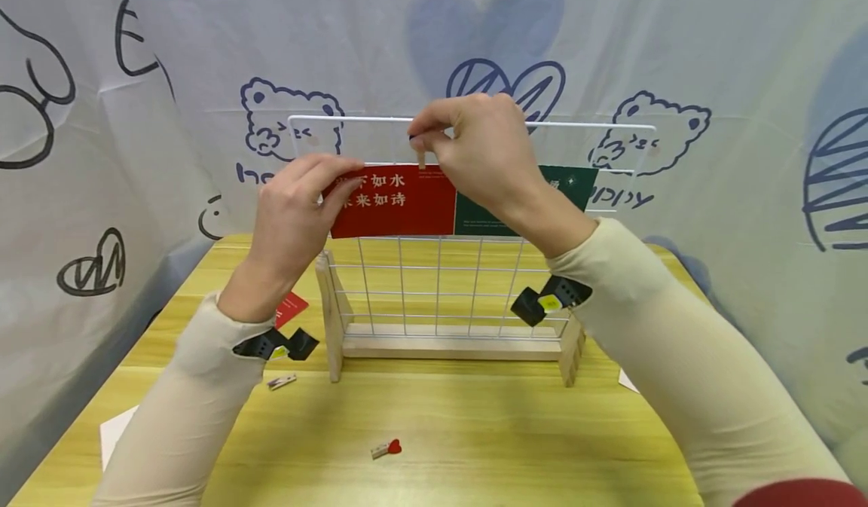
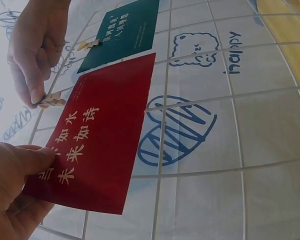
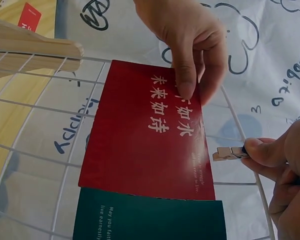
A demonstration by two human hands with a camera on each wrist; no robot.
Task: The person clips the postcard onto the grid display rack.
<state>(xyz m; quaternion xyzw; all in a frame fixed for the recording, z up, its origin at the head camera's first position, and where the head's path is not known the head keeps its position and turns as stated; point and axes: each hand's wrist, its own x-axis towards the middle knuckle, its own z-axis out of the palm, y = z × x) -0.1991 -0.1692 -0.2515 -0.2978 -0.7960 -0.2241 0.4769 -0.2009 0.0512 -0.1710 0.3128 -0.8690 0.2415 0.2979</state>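
My left hand point(image 1: 294, 209) pinches a red card point(image 1: 407, 217) with white characters at its upper left corner, thumb in front. The card lies against the white wire grid point(image 1: 590, 125). Between thumb and fingertips, my right hand point(image 1: 488, 153) grips a small wooden clothespin point(image 3: 227, 153) whose tip points at the card's top edge. In the right wrist view, a narrow gap shows around that tip. Beside the red card hangs a green card point(image 2: 125, 35), with another wooden clothespin point(image 2: 88, 45) at its top edge. My right hand partly hides the green card in the head view.
The grid stands in a wooden base point(image 1: 450, 349) on the table point(image 1: 475, 432). A clothespin with a red heart point(image 1: 386, 449) lies in front, another clothespin point(image 1: 281, 381) farther left. Another red card point(image 1: 291, 307) lies behind my left wrist. White paper point(image 1: 117, 432) sits at the left edge.
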